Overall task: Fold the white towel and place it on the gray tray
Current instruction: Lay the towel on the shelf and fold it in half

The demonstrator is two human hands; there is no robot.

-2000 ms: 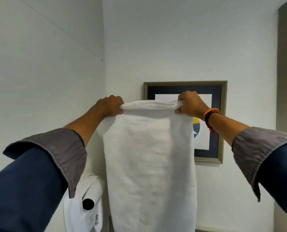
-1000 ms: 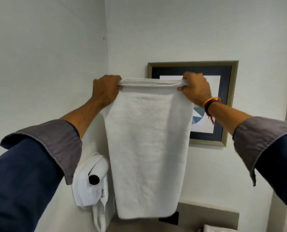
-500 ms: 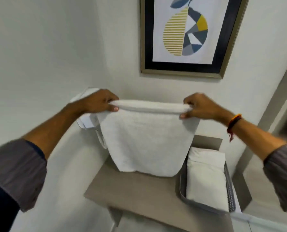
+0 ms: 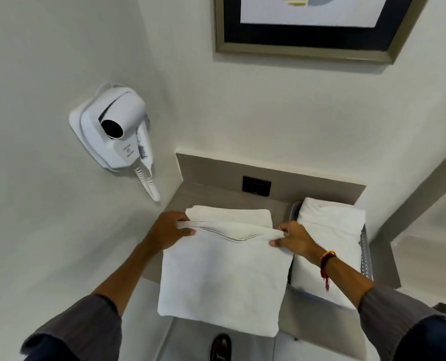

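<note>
Head camera looks down at a grey bench (image 4: pixel 211 199) in a corner; a white towel (image 4: pixel 224 280) lies across it, its near part hanging over the front edge. The left hand (image 4: pixel 168 231) and right hand (image 4: pixel 293 238) each pinch an upper corner, fingers (image 4: pixel 188 231) closed tight on the hem, thumbs on top; the folding step seems under way, with one fold apparently laid over. Just to the right, a gray tray (image 4: pixel 365 246) already holds another folded towel (image 4: pixel 328 246); next likely comes one more fold, then a lift across onto the tray.
</note>
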